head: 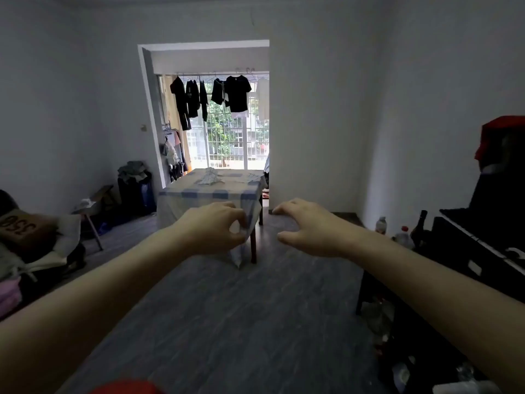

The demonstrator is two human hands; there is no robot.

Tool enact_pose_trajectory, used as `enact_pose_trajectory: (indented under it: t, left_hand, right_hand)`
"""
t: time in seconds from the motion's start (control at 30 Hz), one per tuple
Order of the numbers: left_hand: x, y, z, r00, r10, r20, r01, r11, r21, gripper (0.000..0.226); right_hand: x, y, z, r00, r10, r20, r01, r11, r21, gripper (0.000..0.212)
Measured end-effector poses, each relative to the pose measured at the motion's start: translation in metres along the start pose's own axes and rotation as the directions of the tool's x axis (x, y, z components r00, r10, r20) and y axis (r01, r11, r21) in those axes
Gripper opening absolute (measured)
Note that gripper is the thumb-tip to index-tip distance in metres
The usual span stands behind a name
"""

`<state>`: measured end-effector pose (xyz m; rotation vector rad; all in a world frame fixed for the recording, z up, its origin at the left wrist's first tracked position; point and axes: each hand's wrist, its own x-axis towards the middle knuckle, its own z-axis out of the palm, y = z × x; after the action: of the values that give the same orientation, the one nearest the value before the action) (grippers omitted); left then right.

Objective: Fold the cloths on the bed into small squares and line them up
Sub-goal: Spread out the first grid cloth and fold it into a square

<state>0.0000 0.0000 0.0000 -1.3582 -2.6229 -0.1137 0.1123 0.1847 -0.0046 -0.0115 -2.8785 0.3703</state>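
Note:
Far ahead, by the balcony door, stands the bed [181, 194], draped in a blue-and-cream check sheet. Two crumpled pale cloths lie on top, one cloth [210, 177] near the middle and another cloth [252, 177] at the right edge. Both my arms stretch forward, well short of the bed. My left hand [213, 227] has loosely curled fingers and overlaps the sheet's hanging corner in the view, but holds nothing I can see. Beside it, my right hand [309, 227] is palm down with relaxed, spread fingers and is empty.
Grey wood floor [227, 322] runs from me to the bed. A sofa with cushions and clothes [28, 245] is at the left, with a small stool [91, 211] beyond it. A dark cabinet [468, 251] with bottles [403, 234] lines the right. Laundry [235, 92] hangs on the balcony.

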Motion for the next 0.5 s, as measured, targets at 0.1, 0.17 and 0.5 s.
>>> enact_pose_trajectory:
  t: [0.1,0.17,0.5]
  left_hand:
    - [0.022,-0.025,0.004,1.000,-0.002,-0.011,0.002,0.998,0.056,0.033]
    - [0.038,-0.051,0.009,1.000,-0.022,0.018,0.022,1.000,0.018,0.032]
    - [0.124,-0.214,0.029,0.993,-0.116,-0.009,0.114,0.985,-0.129,0.029]
  right_hand:
    - [0.038,-0.002,0.011,1.000,-0.005,-0.008,0.005,1.000,0.000,0.054]
    - [0.068,-0.004,0.018,1.000,-0.016,0.022,0.017,0.999,-0.033,0.056]
    - [0.227,-0.014,0.044,0.996,-0.086,0.018,0.087,0.992,-0.092,0.052]
